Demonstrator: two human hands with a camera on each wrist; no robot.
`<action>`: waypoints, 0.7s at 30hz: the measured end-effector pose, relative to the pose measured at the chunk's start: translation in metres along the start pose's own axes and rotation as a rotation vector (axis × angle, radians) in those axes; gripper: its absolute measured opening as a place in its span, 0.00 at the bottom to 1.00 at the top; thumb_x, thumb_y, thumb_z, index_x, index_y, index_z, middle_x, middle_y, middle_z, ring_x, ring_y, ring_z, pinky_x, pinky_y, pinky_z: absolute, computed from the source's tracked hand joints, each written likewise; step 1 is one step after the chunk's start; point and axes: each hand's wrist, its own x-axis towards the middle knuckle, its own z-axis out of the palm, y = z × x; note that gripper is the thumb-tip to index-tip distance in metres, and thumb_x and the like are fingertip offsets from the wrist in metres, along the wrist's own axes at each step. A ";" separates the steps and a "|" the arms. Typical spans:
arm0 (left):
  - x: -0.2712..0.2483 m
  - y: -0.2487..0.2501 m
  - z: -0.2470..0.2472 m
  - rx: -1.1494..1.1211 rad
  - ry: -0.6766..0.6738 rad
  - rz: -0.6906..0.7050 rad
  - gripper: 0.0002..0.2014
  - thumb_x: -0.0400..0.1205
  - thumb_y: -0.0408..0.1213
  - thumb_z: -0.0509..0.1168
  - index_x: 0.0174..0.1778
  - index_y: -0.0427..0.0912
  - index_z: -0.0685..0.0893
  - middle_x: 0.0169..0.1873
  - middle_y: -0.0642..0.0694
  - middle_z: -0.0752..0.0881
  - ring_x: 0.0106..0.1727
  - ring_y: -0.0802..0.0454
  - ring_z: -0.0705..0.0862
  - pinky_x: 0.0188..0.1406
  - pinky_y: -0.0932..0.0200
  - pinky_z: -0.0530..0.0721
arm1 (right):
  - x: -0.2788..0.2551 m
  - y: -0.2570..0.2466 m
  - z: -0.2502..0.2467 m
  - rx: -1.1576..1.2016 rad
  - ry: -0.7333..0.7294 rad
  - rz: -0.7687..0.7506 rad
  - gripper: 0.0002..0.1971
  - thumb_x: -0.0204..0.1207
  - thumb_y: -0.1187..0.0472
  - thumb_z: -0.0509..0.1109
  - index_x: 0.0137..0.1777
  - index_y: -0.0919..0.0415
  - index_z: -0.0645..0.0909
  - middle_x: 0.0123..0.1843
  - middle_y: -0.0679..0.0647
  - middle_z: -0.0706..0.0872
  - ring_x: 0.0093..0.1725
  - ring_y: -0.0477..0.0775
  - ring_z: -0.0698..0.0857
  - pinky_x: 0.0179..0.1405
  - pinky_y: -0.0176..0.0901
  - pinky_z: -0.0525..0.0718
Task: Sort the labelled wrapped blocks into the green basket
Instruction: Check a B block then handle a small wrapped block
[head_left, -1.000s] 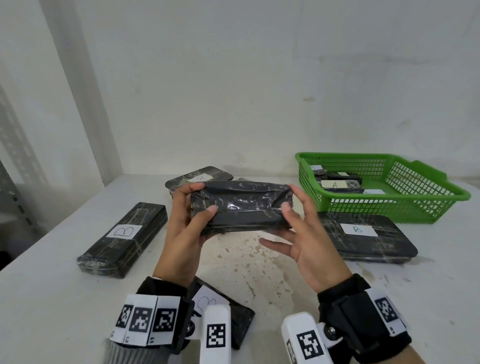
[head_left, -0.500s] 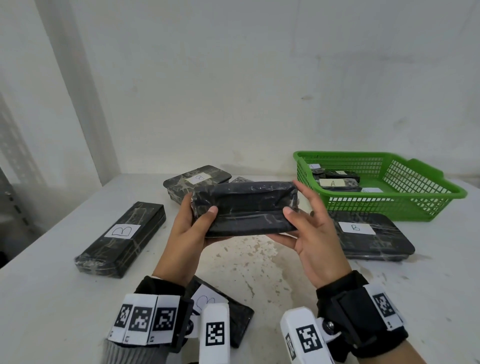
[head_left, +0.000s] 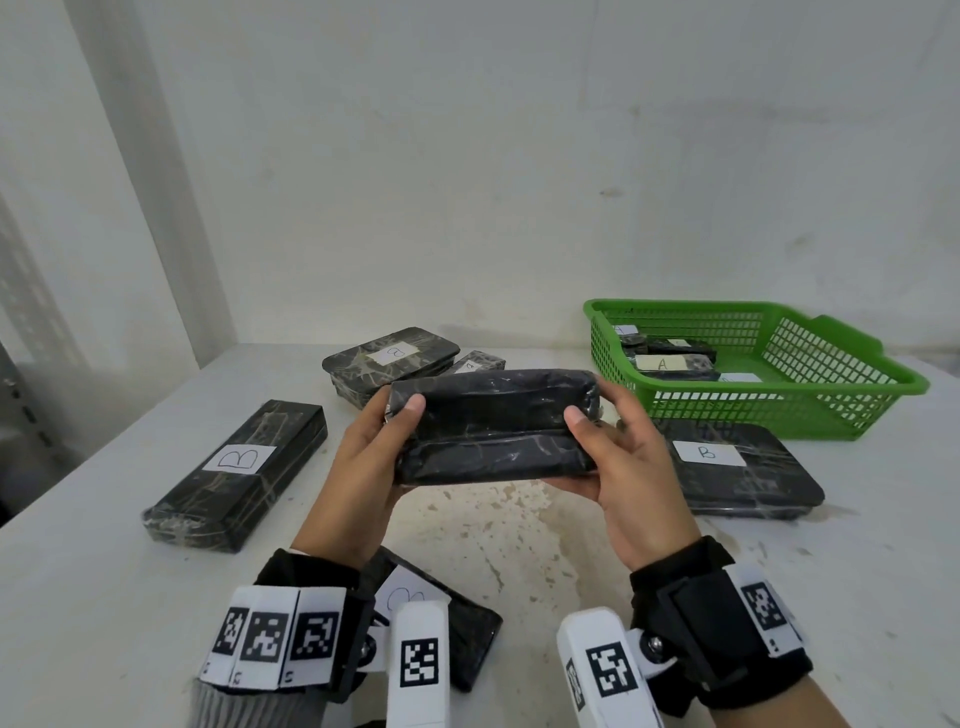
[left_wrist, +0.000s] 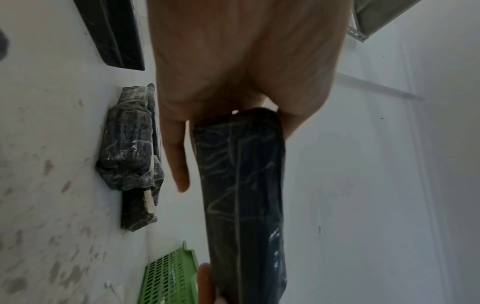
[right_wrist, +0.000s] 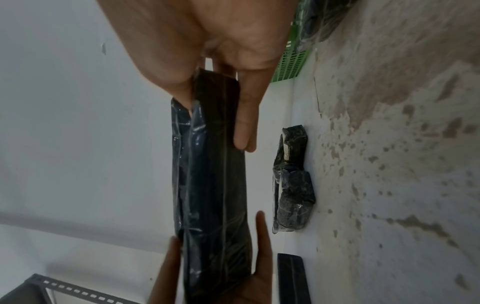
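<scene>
A black wrapped block (head_left: 493, 426) (left_wrist: 244, 195) (right_wrist: 215, 195) hangs above the table's middle, held at both ends. My left hand (head_left: 374, 447) grips its left end, thumb on the near face. My right hand (head_left: 618, 457) grips the right end the same way. No label shows on the side facing me. The green basket (head_left: 810, 410) stands at the back right with several wrapped blocks inside, one labelled A (head_left: 670, 364).
Other black blocks lie on the white table: a long one labelled B (head_left: 239, 473) at left, a flat B block (head_left: 737, 467) in front of the basket, two blocks (head_left: 389, 358) at the back, one (head_left: 452, 629) under my left wrist. A wall stands behind.
My right hand has closed on the block's right end; a second ago it hung open beneath it. The block has sunk slightly and turned its flat side towards me.
</scene>
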 end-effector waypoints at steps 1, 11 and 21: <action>0.000 0.000 0.000 -0.016 -0.025 -0.029 0.25 0.83 0.50 0.68 0.73 0.44 0.77 0.64 0.46 0.87 0.64 0.50 0.86 0.62 0.47 0.85 | 0.001 0.000 -0.001 -0.005 0.006 -0.004 0.16 0.82 0.66 0.67 0.59 0.40 0.79 0.40 0.50 0.93 0.44 0.49 0.92 0.39 0.49 0.92; 0.000 -0.005 0.008 0.055 0.090 0.041 0.12 0.86 0.39 0.61 0.61 0.40 0.83 0.50 0.43 0.92 0.51 0.49 0.91 0.43 0.62 0.88 | -0.001 -0.001 0.007 -0.106 0.009 -0.090 0.11 0.76 0.50 0.70 0.57 0.43 0.85 0.52 0.42 0.92 0.58 0.42 0.88 0.59 0.36 0.84; 0.001 -0.008 0.009 0.079 0.140 0.045 0.09 0.85 0.41 0.64 0.54 0.41 0.86 0.49 0.39 0.92 0.53 0.43 0.90 0.47 0.55 0.88 | -0.004 -0.001 0.009 -0.121 0.008 -0.078 0.10 0.73 0.49 0.72 0.47 0.54 0.85 0.49 0.52 0.90 0.53 0.48 0.87 0.60 0.44 0.83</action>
